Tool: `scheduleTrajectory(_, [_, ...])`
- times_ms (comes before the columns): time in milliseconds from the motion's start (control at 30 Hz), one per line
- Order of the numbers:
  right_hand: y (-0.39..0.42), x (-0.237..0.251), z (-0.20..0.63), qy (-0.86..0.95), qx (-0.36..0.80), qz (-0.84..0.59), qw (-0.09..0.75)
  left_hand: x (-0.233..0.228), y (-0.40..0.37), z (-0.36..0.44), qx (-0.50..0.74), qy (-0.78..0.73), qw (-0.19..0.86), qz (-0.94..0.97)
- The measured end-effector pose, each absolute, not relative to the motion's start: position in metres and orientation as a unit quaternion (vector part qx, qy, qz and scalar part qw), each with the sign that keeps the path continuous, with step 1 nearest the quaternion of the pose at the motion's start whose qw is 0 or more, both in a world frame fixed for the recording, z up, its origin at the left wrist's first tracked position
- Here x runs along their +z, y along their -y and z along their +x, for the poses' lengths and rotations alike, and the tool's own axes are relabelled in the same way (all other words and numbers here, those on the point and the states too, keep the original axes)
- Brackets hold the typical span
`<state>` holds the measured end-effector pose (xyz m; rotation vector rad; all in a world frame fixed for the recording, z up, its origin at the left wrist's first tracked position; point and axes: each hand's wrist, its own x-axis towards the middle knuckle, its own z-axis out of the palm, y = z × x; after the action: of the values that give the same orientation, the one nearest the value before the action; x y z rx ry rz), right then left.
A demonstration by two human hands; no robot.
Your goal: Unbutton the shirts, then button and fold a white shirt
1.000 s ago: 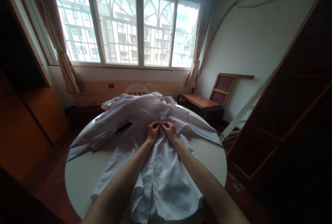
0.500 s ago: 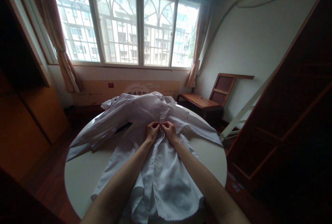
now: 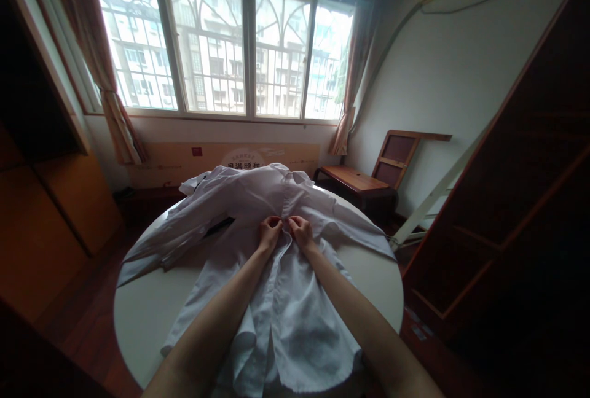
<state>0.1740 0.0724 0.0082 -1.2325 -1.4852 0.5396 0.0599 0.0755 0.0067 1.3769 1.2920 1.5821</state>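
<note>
A white long-sleeved shirt [image 3: 313, 324] lies spread over a round white table [image 3: 138, 318], its collar end away from me and its hem towards me. Both hands meet at the front placket, about halfway along it. My left hand [image 3: 270, 232] pinches the left side of the placket between thumb and fingers. Close beside it, my right hand [image 3: 300, 232] pinches the right side. The fingertips nearly touch, and any button between them is too small to make out. Below the hands the two front edges part towards the hem.
Behind the table a long cardboard box [image 3: 175, 161] leans under the barred window [image 3: 212, 48]. A low wooden bench [image 3: 354, 178] stands at the back right, with a pale folding ladder [image 3: 424, 214] nearer. Wooden cabinets [image 3: 50, 220] line the left; a dark wooden panel [image 3: 488, 226] slants on the right.
My two hands have shifted very slightly at the placket, with the fingertips a touch further apart. The shirt lies as before.
</note>
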Motion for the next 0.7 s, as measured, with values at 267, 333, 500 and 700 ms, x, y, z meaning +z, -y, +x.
scheduleTrajectory(267, [-0.0741, 0.0067, 0.1729, 0.621, 0.219, -0.53, 0.535, 0.0064, -0.0769, 0.0606, 0.6, -0.497, 0.345, 0.524])
scheduleTrajectory(333, [-0.0736, 0.0068, 0.1731, 0.623, 0.214, -0.531, 0.533, 0.0061, -0.0768, 0.0607, 0.599, -0.494, 0.347, 0.525])
scheduleTrajectory(500, [-0.0715, 0.0081, 0.174, 0.621, 0.202, -0.543, 0.528, 0.0051, -0.077, 0.0613, 0.595, -0.487, 0.353, 0.534])
scheduleTrajectory(700, [-0.0727, 0.0059, 0.1759, 0.615, 0.191, -0.558, 0.523, 0.0051, -0.0777, 0.0616, 0.589, -0.482, 0.352, 0.544])
